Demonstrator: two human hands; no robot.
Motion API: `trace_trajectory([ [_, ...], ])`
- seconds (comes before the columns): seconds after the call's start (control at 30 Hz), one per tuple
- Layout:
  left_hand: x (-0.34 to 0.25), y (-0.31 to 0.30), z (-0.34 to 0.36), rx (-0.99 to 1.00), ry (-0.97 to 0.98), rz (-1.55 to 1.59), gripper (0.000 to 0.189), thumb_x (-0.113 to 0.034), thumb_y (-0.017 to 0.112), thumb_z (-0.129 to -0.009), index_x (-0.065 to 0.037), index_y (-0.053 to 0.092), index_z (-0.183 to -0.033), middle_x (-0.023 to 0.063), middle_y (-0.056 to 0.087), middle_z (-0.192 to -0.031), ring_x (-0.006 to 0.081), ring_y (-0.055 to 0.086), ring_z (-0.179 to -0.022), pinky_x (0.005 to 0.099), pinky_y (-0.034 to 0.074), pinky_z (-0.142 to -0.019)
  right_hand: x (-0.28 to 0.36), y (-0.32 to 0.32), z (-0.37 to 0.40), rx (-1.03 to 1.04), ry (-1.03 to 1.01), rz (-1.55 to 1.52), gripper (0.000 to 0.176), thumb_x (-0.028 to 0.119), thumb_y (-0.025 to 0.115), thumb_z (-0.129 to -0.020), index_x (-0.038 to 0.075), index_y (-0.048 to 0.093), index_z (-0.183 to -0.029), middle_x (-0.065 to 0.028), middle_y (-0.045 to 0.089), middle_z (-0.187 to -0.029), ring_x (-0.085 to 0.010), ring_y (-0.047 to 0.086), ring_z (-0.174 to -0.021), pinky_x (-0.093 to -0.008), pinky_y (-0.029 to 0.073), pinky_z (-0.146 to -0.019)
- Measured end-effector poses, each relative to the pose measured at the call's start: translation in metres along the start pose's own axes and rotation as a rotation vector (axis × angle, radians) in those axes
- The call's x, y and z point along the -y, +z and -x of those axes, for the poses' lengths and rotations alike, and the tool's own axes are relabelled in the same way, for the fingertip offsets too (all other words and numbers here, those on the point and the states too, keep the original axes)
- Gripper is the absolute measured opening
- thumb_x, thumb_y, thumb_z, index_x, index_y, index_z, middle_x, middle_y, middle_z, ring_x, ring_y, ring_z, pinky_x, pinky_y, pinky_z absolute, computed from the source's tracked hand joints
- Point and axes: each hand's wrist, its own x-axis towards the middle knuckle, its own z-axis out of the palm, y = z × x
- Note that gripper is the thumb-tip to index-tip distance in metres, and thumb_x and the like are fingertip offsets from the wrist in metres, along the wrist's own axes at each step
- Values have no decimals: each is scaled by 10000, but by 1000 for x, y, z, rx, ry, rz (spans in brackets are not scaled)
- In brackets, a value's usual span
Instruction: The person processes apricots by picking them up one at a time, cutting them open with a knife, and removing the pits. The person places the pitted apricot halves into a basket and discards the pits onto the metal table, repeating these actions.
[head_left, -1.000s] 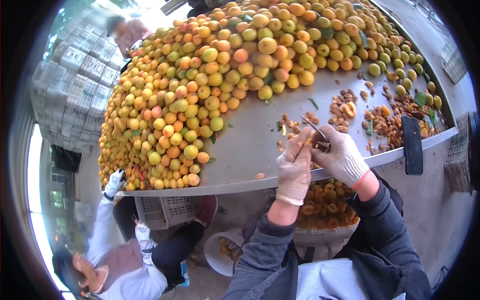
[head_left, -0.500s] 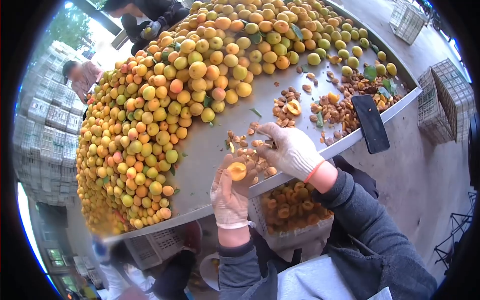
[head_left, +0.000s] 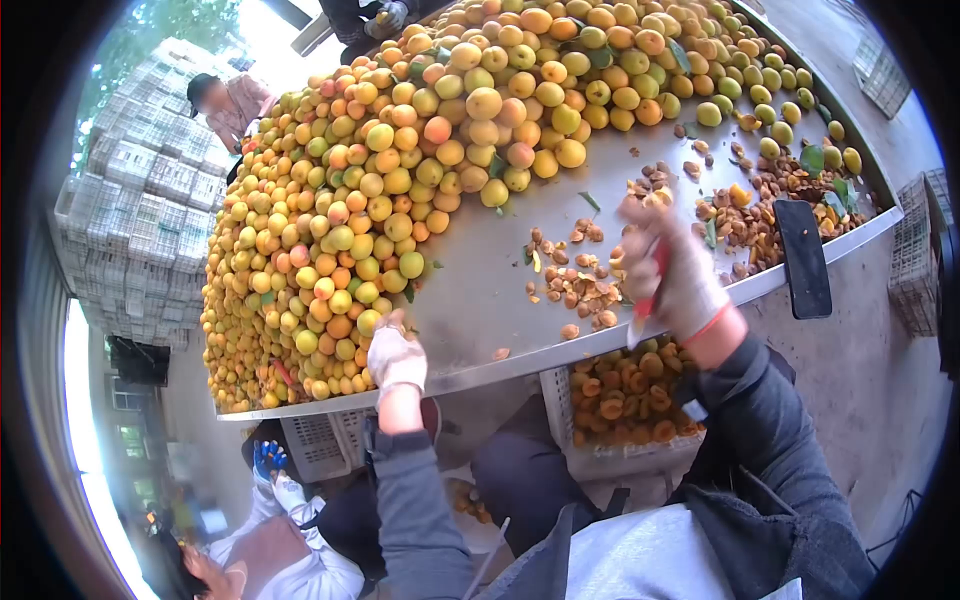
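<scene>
My left hand, in a pale glove, is at the lower edge of the big fruit pile; its fingers are curled, and what they hold is hidden. My right hand, gloved and blurred, is closed around a red-handled knife, blade pointing down over the metal table's front edge. Pits lie scattered on the metal table to the left of my right hand, with more pits to its right.
A phone lies on the table's right rim. Beneath the rim stands a crate of halved fruit. Co-workers sit at lower left and upper left. Stacked crates fill the left background.
My left hand has moved left to the pile, and the fruit half on it is out of sight. My right hand has lifted from the pits, and a knife now shows in it. The view has shifted.
</scene>
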Motion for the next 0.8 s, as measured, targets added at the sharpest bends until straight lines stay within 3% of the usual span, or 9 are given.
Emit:
trace_trajectory([
  [0.03,10,11,-17,127,-87,-243,312,-123,559,-853,-108,614,-1159,116,608,-1180,286,611,-1043,369,495,-881,-17,5,6,-97,78,159,279,265,519,-960,69,543,-1157,40,443,-668,-28,333,-452,-175,250,-379],
  [0.1,45,55,-45,122,-28,-534,296,-130,553,-861,-103,621,-1147,122,613,-1174,284,642,-958,375,526,-802,-39,6,11,43,179,363,226,204,527,-952,58,558,-1122,54,411,-616,-33,316,-428,-181,230,-376],
  [0.23,61,70,-60,117,139,-607,342,-80,582,-856,-67,589,-1198,125,628,-1131,238,658,-870,325,544,-734,-36,16,21,141,169,423,199,113,541,-914,47,550,-1102,45,431,-578,-46,353,-403,-197,254,-365],
  [0.3,12,21,-30,413,-170,785,406,-49,620,-860,-19,536,-1256,127,633,-1093,207,656,-842,299,551,-713,-26,25,25,113,152,707,191,108,547,-894,52,567,-1075,35,469,-590,-51,403,-405,-208,297,-363],
  [0.37,-20,5,-3,395,-138,1347,461,-67,668,-861,17,498,-1282,127,628,-1079,185,650,-858,282,558,-712,-33,26,26,148,9,941,179,116,565,-879,57,592,-1046,26,494,-607,-57,438,-403,-217,338,-362],
  [0.43,-51,-12,24,505,-48,1637,455,-114,649,-887,12,484,-1292,139,622,-1092,201,652,-869,310,561,-737,-55,5,17,318,-284,1047,162,103,602,-856,46,630,-1005,14,570,-719,-70,528,-629,-234,464,-589],
  [0.47,-65,-16,35,611,45,1918,454,-161,629,-913,8,470,-1303,151,617,-1106,217,654,-881,338,564,-763,-57,6,22,310,-251,1098,156,100,603,-857,43,631,-999,8,584,-740,-74,534,-681,-248,472,-644],
  [0.57,-101,-10,56,721,105,2087,495,-287,567,-944,-15,459,-1344,147,599,-1149,218,614,-950,368,505,-820,-56,6,28,301,-245,1246,160,96,603,-864,38,630,-1011,-30,623,-773,-95,569,-735,-282,493,-707],
  [0.8,-139,4,71,776,122,2225,479,-240,537,-951,-33,438,-1372,188,517,-1319,274,572,-1085,429,442,-953,-42,0,33,226,-410,1415,188,106,627,-839,32,629,-1011,-125,656,-797,-220,649,-729,-326,504,-683],
])
